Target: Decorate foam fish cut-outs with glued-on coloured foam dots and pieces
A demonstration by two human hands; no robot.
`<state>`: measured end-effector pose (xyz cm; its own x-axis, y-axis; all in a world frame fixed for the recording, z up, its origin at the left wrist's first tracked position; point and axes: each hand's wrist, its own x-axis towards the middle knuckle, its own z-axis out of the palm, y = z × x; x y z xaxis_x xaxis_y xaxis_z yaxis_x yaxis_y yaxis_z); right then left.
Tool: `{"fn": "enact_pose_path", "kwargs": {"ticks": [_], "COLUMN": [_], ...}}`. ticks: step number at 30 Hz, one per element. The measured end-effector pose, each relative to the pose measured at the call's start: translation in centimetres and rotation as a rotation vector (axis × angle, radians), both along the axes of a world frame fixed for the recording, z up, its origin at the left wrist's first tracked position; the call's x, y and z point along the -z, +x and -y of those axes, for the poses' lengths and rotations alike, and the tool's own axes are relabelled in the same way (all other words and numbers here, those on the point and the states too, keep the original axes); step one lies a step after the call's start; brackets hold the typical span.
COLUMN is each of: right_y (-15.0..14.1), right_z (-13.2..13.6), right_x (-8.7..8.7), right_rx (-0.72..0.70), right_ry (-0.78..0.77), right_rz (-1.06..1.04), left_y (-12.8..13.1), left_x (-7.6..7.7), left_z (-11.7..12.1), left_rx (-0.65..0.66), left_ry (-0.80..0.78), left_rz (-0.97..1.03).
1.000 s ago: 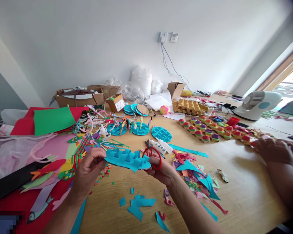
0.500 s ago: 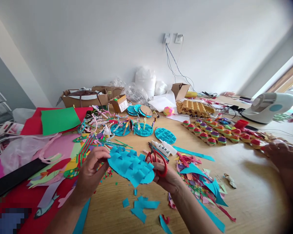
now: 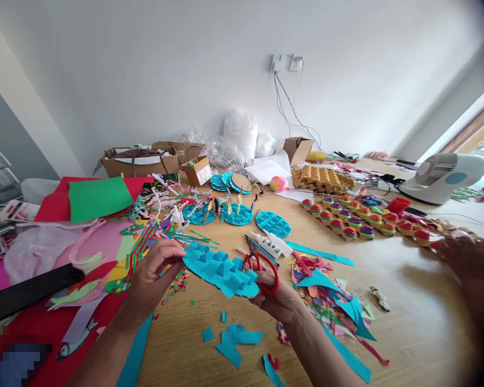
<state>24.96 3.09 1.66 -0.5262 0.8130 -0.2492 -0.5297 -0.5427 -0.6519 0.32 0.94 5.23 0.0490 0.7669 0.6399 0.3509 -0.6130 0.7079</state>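
Observation:
Between my hands, above the table, a round blue paper disc with rows of raised paper loops is held tilted. My left hand pinches its left edge between thumb and fingers. At the opposite edge, my right hand grips the disc and also keeps hold of red-handled scissors, their blades pointing up and away. Just past the scissors lie white glue bottles. Another looped blue disc rests flat beyond them. Blue paper scraps are scattered below the held disc.
A heap of paper offcuts lies to the right. Painted egg cartons stand behind it, with another person's hand at their right end. Coloured paper and paper fish cover the left side. Cardboard boxes and a white fan stand further back.
The blue disc has tipped to a flatter angle and shifted slightly right and up. Both hands moved a little with it, keeping their hold; the scissors stay in my right hand.

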Motion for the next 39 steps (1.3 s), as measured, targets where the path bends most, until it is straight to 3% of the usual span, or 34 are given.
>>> {"fn": "enact_pose_path", "kwargs": {"ticks": [10,16,20,23,26,32,39], "right_y": [0.0,-0.3,0.1,1.0,2.0,2.5,1.9], "right_z": [0.2,0.4,0.2,0.3,1.0,3.3,2.8], "right_x": [0.1,0.1,0.6,-0.2,-2.3,-6.9,-7.9], "right_rx": [-0.030,-0.028,-0.004,0.127,0.247,0.165,0.106], "right_ry": [-0.009,-0.071,-0.026,0.136,0.446,1.130,1.324], "right_rz": [-0.082,-0.041,0.139,0.347,0.612,1.312,1.593], "left_y": [-0.8,-0.8,-0.8,-1.0,-1.1,-0.9,-1.1], "left_x": [0.0,-0.4,-0.4,-0.2,0.1,0.3,0.7], "left_z": [-0.4,-0.4,-0.3,-0.2,-0.1,0.1,0.2], "left_rx": [0.034,0.112,0.076,0.033,-0.016,-0.132,-0.130], "left_ry": [0.014,-0.085,-0.146,-0.185,-0.311,-0.590,-0.654], "left_rz": [-0.078,0.063,0.217,0.309,0.382,0.545,0.561]}}
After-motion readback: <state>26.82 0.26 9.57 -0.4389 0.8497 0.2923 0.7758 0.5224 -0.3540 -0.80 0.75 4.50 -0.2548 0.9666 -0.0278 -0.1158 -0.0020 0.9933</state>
